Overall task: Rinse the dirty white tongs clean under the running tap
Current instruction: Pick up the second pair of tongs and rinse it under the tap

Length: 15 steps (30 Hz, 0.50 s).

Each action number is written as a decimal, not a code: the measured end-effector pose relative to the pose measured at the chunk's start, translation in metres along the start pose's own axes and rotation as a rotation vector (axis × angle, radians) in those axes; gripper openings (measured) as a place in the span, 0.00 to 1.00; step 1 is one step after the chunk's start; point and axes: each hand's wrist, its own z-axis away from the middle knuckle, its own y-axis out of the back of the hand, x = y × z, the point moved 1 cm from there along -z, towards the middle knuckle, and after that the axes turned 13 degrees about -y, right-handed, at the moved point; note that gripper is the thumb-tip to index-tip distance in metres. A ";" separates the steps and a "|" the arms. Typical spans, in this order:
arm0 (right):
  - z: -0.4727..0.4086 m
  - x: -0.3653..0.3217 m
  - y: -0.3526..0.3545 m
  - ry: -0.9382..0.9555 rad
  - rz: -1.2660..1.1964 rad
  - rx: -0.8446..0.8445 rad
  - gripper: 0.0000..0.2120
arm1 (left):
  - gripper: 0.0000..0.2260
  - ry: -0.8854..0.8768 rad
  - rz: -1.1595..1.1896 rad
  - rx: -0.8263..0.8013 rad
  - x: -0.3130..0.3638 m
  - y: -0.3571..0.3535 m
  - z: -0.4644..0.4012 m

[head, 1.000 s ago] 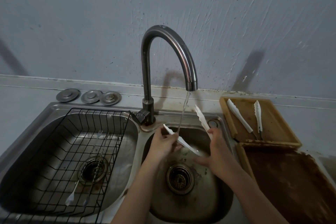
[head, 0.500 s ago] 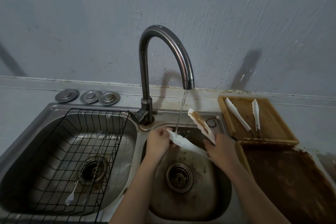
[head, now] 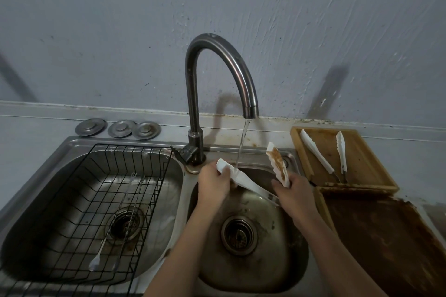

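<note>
Spreading the white tongs (head: 251, 182) open under the tap (head: 218, 75), you hold one blade in each hand.

Your left hand (head: 213, 183) closes on the tip of the blade lying in the water stream (head: 242, 146), likely so you can rub it as it rinses. Your right hand (head: 295, 194) grips the base of the other blade, tilted up beyond your fingers, its brown-smeared face (head: 277, 161) apparently waiting its turn. The hinge is hidden under that palm, so you cannot judge the grip there. Just right of that hand, another pair of tongs (head: 323, 154) lies on a wooden tray (head: 362, 171).
</note>
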 end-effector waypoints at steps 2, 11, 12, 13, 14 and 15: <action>0.000 0.001 0.001 0.004 0.005 0.011 0.07 | 0.13 0.048 0.027 -0.057 0.001 -0.003 0.003; 0.008 -0.007 0.003 0.082 0.031 0.015 0.04 | 0.09 0.093 0.034 0.005 0.007 -0.014 0.009; 0.009 -0.010 0.003 0.090 0.045 0.006 0.05 | 0.09 0.134 0.093 -0.013 0.006 -0.016 0.011; 0.010 -0.012 0.003 0.083 0.062 -0.016 0.07 | 0.11 0.169 0.131 -0.041 0.004 -0.017 0.012; 0.011 -0.014 0.003 0.066 0.083 -0.048 0.10 | 0.13 0.192 0.145 -0.074 0.000 -0.016 0.012; 0.011 -0.016 0.002 0.045 0.107 -0.084 0.13 | 0.16 0.215 0.145 -0.109 -0.003 -0.014 0.011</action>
